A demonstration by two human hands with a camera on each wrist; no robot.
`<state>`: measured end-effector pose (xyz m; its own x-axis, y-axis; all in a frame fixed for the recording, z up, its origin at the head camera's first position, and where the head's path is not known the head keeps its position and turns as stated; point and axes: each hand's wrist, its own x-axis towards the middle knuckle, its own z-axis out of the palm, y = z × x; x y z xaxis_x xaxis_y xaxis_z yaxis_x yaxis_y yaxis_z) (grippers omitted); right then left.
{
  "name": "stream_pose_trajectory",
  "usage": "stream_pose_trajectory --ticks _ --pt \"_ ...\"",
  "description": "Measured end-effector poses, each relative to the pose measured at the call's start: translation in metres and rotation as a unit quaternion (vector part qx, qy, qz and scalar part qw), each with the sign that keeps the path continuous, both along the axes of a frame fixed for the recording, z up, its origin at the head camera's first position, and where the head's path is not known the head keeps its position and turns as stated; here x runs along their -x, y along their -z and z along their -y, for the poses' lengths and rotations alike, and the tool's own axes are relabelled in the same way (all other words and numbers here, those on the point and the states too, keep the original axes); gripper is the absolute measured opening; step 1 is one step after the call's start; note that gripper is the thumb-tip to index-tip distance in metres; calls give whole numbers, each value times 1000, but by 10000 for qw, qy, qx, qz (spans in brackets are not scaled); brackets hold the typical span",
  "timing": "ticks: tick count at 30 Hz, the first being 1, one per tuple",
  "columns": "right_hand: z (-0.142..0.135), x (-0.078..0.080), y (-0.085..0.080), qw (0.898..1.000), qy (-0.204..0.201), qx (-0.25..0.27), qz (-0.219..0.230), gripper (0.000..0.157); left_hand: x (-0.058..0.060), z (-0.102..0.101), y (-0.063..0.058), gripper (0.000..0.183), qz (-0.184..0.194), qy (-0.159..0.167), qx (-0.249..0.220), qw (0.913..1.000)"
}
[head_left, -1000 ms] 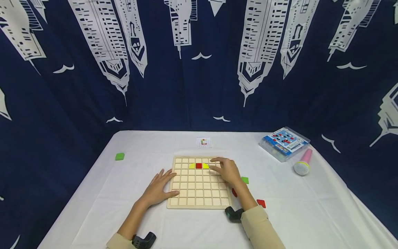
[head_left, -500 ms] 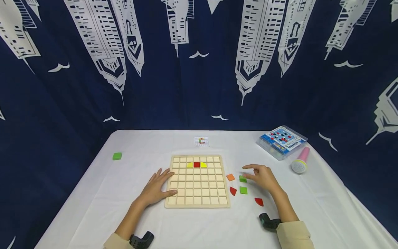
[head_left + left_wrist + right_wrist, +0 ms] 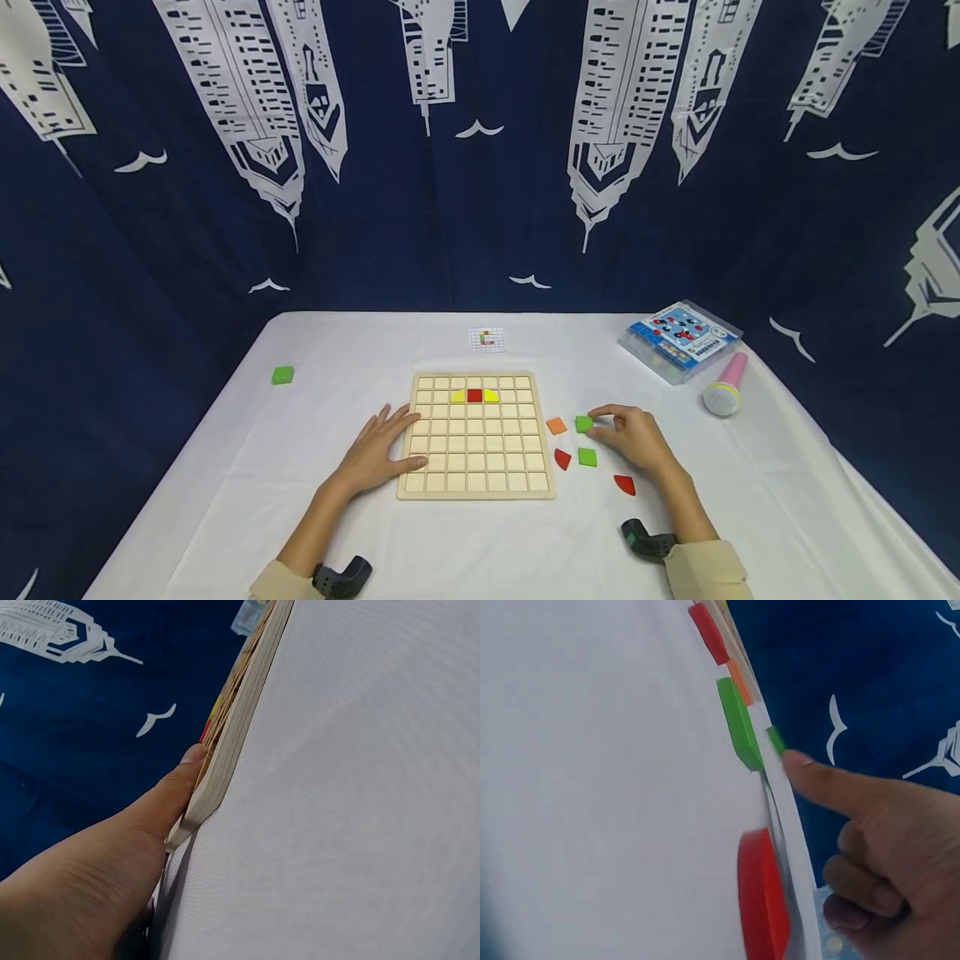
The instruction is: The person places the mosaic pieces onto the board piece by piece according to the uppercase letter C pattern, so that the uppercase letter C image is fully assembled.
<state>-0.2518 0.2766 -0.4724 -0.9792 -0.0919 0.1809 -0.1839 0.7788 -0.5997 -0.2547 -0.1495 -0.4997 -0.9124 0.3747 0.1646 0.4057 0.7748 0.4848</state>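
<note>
A pale wooden grid board (image 3: 477, 462) lies mid-table. A red square tile (image 3: 475, 396) sits in its second row, between a left yellow tile (image 3: 458, 397) and a right yellow tile (image 3: 491, 396). My left hand (image 3: 378, 450) rests on the board's left edge with fingers spread; its thumb (image 3: 193, 754) touches the top in the left wrist view. Right of the board, my right hand (image 3: 633, 435) pinches a green square tile (image 3: 583, 424) between thumb and index finger. Nearest it lie a second green tile (image 3: 587, 457), an orange tile (image 3: 557, 426) and two red quarter-round tiles (image 3: 625, 484).
A small pattern card (image 3: 487, 339) lies behind the board. Another green piece (image 3: 282, 375) is at the far left. A clear plastic box (image 3: 681, 340) and a pink toy microphone (image 3: 726, 385) stand at the back right. A dark blue printed curtain (image 3: 450, 208) hangs behind the table.
My right hand has left the board's upper right and moved right to the loose tiles, where its thumb and index finger have closed on a green tile. The left hand has stayed put.
</note>
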Motion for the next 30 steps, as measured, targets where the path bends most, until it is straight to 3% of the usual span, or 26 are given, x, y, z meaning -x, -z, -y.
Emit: stream_pose_trajectory --ticks 7,14,18,22,30 --pt "52 14 -21 9978 42 178 -634 29 2 -2 0 80 -8 -5 -12 10000" --pt "133 30 -15 9949 -348 661 -672 30 0 0 -3 80 -23 13 -26 10000" --pt "167 35 -8 9932 -607 666 -738 30 -1 1 -3 80 17 -14 4 10000" --pt "183 37 0 9941 -655 532 -677 31 -1 1 -3 80 33 -39 -4 10000" --pt "187 37 10 9956 -545 406 -652 29 -1 -1 -2 80 53 -39 0 10000"
